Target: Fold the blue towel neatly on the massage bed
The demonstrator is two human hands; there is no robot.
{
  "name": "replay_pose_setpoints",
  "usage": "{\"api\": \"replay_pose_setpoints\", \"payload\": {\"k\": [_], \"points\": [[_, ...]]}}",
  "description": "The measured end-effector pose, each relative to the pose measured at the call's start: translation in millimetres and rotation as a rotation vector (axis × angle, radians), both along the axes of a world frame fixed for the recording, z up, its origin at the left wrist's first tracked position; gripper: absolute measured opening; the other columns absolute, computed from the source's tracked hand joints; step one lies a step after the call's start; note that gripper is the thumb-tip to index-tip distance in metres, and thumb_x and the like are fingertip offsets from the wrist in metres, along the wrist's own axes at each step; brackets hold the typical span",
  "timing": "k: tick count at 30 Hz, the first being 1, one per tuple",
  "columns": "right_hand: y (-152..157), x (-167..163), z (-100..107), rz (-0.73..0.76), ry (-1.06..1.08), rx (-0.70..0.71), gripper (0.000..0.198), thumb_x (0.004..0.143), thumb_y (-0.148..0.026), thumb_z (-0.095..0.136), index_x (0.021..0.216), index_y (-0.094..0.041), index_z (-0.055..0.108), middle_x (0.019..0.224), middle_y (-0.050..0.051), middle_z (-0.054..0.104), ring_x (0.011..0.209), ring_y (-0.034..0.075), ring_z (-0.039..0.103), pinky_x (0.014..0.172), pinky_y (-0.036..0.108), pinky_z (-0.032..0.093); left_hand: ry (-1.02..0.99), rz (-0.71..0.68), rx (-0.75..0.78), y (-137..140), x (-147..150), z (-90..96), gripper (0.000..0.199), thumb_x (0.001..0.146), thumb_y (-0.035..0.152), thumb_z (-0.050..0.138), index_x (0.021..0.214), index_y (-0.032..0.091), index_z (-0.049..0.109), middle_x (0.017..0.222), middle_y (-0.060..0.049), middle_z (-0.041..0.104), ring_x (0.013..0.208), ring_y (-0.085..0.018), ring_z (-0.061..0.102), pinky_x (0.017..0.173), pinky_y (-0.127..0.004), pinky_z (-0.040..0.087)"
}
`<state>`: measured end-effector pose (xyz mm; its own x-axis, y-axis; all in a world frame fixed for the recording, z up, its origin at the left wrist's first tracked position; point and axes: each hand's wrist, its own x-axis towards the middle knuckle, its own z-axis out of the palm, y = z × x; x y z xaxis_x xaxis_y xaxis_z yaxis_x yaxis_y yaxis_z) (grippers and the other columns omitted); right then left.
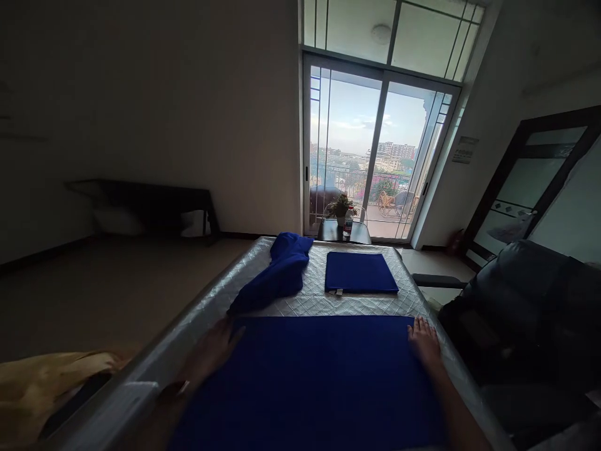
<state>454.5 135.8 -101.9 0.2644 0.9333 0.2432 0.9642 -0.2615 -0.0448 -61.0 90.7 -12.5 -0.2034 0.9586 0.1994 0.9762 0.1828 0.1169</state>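
Observation:
A large dark-blue cloth (319, 376) lies spread flat in front of me, its far edge running straight across the quilted, silvery-covered table (300, 307). My right hand (424, 338) rests flat on the cloth's far right corner, fingers stretched out. At the far left corner is my left hand (218, 344), dim and slightly blurred, with the thumb apart on the cloth. Beyond the spread cloth sits a neatly folded blue cloth (360, 272) with a small white tag at its near edge. To its left lies a crumpled blue cloth (277, 275).
A dark armchair (530, 313) stands close on the right. Behind the table's far end is a small dark table (328, 232) with a potted plant (342, 208) and a bottle (348, 222). Yellowish fabric (47, 388) lies at lower left. Glass sliding doors (345, 125) close the back.

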Motion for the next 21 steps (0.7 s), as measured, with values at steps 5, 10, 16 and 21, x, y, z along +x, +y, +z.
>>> {"api": "replay_pose_setpoints", "payload": {"k": [5,10,16,21], "points": [[-0.7,-86.4,12.4,0.224,0.060,0.037,0.054,0.085,-0.016,0.028,0.136,-0.009,0.044,0.147,0.015,0.038,0.139,0.023,0.031,0.117,0.038,0.015,-0.075,-0.272,0.050,-12.0,56.9,27.7,0.062,0.095,0.031,0.013,0.124,-0.010,0.050,0.131,-0.026,0.054,0.126,-0.030,0.048,0.108,-0.043,0.036],[-4.0,-193.1,0.8,0.615,0.266,-0.044,0.054,0.092,-0.037,0.022,0.143,-0.020,0.032,0.151,0.005,0.031,0.141,0.022,0.025,0.116,0.043,0.019,-0.109,-0.550,0.039,-16.5,142.9,22.0,0.060,0.095,0.042,0.013,0.131,0.014,0.051,0.138,-0.008,0.053,0.130,-0.018,0.045,0.111,-0.029,0.034],[-1.8,-188.3,-12.7,0.590,0.302,-0.107,0.063,0.091,-0.051,0.018,0.146,-0.022,0.024,0.153,0.004,0.024,0.143,0.022,0.018,0.117,0.044,0.016,-0.117,-0.574,-0.020,-12.3,148.5,12.0,0.063,0.093,0.049,0.017,0.136,0.014,0.046,0.143,-0.008,0.046,0.135,-0.019,0.038,0.112,-0.028,0.033],[2.0,-102.1,-15.0,0.403,0.184,-0.146,0.064,0.090,-0.048,0.021,0.145,-0.017,0.026,0.153,0.007,0.027,0.143,0.021,0.018,0.118,0.041,0.015,-0.097,-0.339,-0.084,-3.9,84.3,6.2,0.059,0.095,0.038,0.018,0.133,0.002,0.046,0.141,-0.017,0.045,0.133,-0.025,0.040,0.111,-0.039,0.033]]}}
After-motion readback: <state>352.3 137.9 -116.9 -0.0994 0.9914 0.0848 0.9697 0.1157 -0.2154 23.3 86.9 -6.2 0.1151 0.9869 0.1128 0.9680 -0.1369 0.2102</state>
